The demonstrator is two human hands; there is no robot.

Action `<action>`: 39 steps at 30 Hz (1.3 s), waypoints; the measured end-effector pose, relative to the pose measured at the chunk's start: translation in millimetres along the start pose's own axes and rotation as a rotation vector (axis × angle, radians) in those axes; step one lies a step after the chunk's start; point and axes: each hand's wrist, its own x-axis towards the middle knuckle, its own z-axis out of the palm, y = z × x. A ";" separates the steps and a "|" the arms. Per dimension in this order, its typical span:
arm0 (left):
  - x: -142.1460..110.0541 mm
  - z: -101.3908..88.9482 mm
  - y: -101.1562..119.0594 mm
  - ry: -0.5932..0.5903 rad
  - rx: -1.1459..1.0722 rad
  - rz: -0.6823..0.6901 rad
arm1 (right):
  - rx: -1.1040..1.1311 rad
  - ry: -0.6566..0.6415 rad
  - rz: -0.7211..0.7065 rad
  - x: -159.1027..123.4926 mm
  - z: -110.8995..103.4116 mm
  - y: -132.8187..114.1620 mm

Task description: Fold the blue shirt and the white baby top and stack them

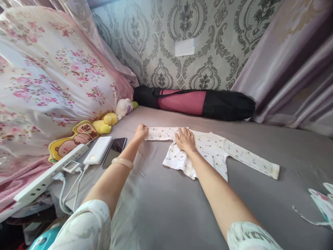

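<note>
A white, small-print, long-sleeved cloth shirt (210, 152) lies on a grey fabric sheet (151, 208), one cuff (147, 136) pinched by the left hand (141, 132), the open right hand (185, 139) flat on its body, seemingly to hold that sleeve (161, 133) straight.

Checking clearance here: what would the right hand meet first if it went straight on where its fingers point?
Sliding off the patterned shirt and over the grey sheet, the right hand would probably meet the pink middle of the long roll; depth is hard to judge.
</note>
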 end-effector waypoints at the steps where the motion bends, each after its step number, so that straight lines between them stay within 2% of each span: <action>1: -1.5 1.6 0.8 0.026 0.025 0.011 | -0.002 0.005 -0.002 -0.5 -0.2 -0.2; 4: -11.0 7.6 0.7 0.084 0.190 0.099 | -0.009 0.025 -0.008 -1.7 -0.2 -0.8; 7: -19.6 13.4 -3.2 0.079 0.392 0.190 | -0.015 0.029 -0.009 -1.9 0.1 -1.0; 12: -21.4 14.7 -5.2 0.044 0.567 0.211 | -0.012 0.019 -0.004 -1.6 0.7 -0.9; 15: -23.0 15.2 6.4 0.163 0.658 0.269 | -0.002 0.027 -0.005 -2.0 1.2 -0.9; 17: -26.7 22.0 21.1 0.202 0.656 0.373 | 0.002 0.037 -0.006 -2.3 1.2 -1.0; 22: -40.9 68.2 64.5 -0.054 0.363 0.669 | 0.005 0.016 0.008 -1.3 0.5 -0.8; 25: -48.1 92.2 75.2 -0.141 0.295 0.658 | -0.011 0.008 0.003 -0.9 1.1 -0.2; 27: -51.3 97.2 72.7 -0.158 0.331 0.630 | -0.025 0.018 -0.002 -0.9 1.6 0.0; 30: -52.7 89.9 60.3 -0.188 0.407 0.603 | -0.034 0.016 0.001 -0.8 1.9 -0.5; 34: -46.8 69.2 39.1 -0.220 0.476 0.588 | -0.032 -0.006 0.012 0.2 1.0 -1.4; 39: -31.9 47.0 12.1 -0.211 0.544 0.447 | -0.012 0.007 0.001 0.6 1.7 -0.4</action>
